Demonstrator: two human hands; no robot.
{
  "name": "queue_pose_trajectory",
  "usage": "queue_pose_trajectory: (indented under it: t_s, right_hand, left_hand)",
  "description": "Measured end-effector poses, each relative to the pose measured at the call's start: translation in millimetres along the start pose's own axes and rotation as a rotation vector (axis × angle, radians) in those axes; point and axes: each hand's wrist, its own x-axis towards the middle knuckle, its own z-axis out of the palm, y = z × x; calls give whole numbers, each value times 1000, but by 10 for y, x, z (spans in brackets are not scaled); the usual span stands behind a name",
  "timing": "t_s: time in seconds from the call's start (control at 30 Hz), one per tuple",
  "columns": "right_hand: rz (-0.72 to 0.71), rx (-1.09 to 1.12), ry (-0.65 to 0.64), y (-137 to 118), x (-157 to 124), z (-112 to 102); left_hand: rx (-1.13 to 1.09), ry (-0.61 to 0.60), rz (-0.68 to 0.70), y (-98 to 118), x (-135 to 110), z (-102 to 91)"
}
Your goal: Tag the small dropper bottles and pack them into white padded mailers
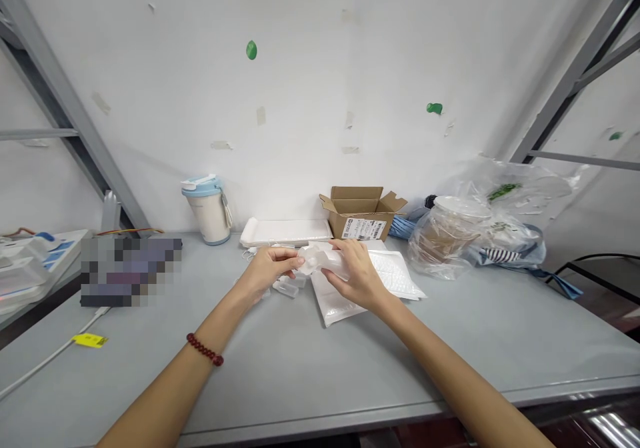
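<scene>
Both hands meet over the grey table point(300, 361), a little beyond its middle. My left hand point(270, 268), with a red bead bracelet on its wrist, pinches one end of a small white plastic piece point(313, 259). My right hand point(353, 271) is closed round the other end of the same piece, which looks wrapped in a thin clear bag. Under the hands lie white padded pouches point(395, 275) and small clear plastic parts point(285, 290).
Against the wall stand a blue-lidded cup point(207, 209), a flat white tray point(285, 233) and an open cardboard box point(361, 211). A clear bag with a takeaway cup point(450, 235) sits to the right. A white cable with a yellow tag point(90, 340) runs at left.
</scene>
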Motion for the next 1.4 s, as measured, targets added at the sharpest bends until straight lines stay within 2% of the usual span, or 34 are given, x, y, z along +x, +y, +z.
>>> queue_pose_trajectory:
  t_s: [0.1, 0.2, 0.3, 0.37, 0.47, 0.6, 0.8, 1.1, 1.3, 1.4]
  right_hand:
    - [-11, -17, -36, -22, 10, -7]
    - [-7, -140, -79, -7, 18, 10]
    - [93, -305, -62, 69, 10, 55]
    - [161, -377, -42, 142, -2, 88]
    - [213, -416, -46, 241, -23, 127]
    - [199, -344, -106, 303, -60, 183]
    - [184, -284, -158, 309, -91, 249]
    - [194, -216, -120, 331, -96, 226]
    - [155, -177, -146, 346, -119, 274]
    - [171, -171, -130, 336, -103, 259]
  left_hand:
    - [3, 71, -4, 5, -3, 26]
    - [-26, 192, 25, 9, 7, 30]
    - [-72, 312, 67, 18, 19, 11]
    - [-92, 341, 85, 28, 19, -2]
    - [-103, 309, 91, 36, 2, 11]
    - [-103, 231, 77, 19, -30, 90]
    - [-100, 234, 16, -8, -46, 165]
    - [-251, 93, -76, 26, -26, 72]
    - [-309, 60, -115, -14, -15, 58]
    - [-345, -10, -121, 17, -34, 51]
